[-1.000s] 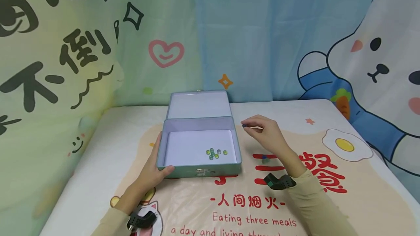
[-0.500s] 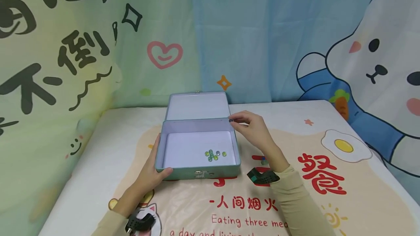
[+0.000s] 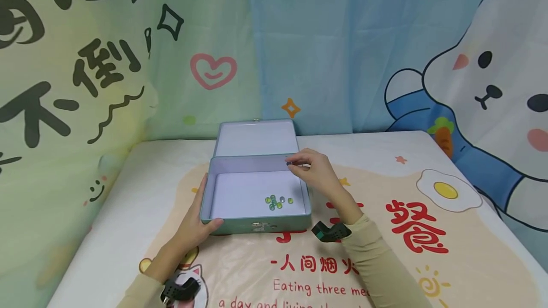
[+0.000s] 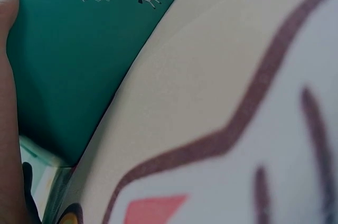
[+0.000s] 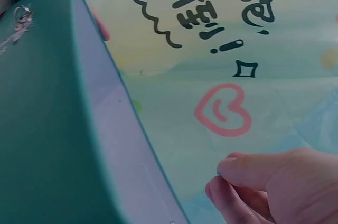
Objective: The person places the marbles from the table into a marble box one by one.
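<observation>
Your right hand (image 3: 314, 170) pinches a small dark ball (image 3: 288, 163) between thumb and fingertips, up by the right rear corner of the green tin box (image 3: 239, 194). Your left hand (image 3: 197, 220) grips the tin's left front corner, thumb at the front, fingers along the side; the two hands are well apart. Inside, toward the right front, you have a loose cluster of green and clear marbles (image 3: 279, 205). The hinged lid (image 3: 257, 139) stands open behind. Under the tin, a printed cloth (image 3: 475, 232) covers your tabletop, before a cartoon-printed curtain (image 3: 308, 37).
</observation>
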